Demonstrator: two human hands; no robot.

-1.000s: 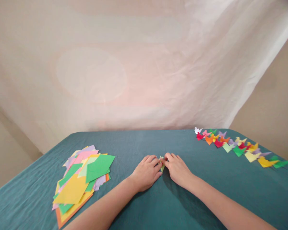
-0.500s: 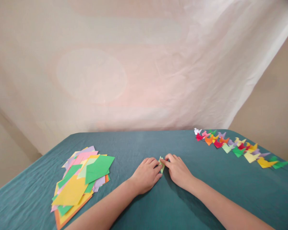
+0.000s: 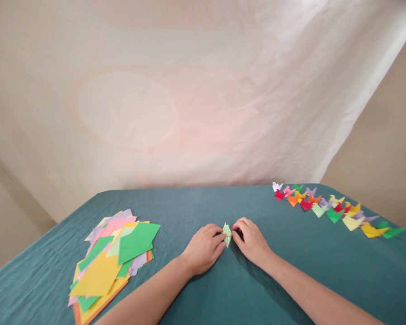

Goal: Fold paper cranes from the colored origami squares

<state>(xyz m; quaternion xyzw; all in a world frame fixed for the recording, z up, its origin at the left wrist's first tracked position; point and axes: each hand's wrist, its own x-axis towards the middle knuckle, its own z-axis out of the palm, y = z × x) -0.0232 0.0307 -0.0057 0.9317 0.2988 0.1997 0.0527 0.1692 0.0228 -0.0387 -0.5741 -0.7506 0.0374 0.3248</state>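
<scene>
A small piece of light green folded paper [image 3: 227,235], narrow and pointed at top and bottom, stands out against the cloth between both hands. My left hand [image 3: 205,248] is closed on its left side, the thumb and fingertips pressing on it. At the paper's right edge is my right hand [image 3: 252,240], its fingers curled and the thumb and index finger pinched together at the corner. Part of the paper is hidden under the left fingertips.
Left of my hands lies a loose pile of coloured paper sheets [image 3: 98,273]. Several folded paper birds [image 3: 352,222] stand in rows along the table's right side. A dark green cloth [image 3: 176,205] covers the table, and a pale hanging sheet [image 3: 203,113] is behind it.
My right index finger has drawn back from the top of the folded paper to its right edge, uncovering more of it. My left hand stays nearly in place.
</scene>
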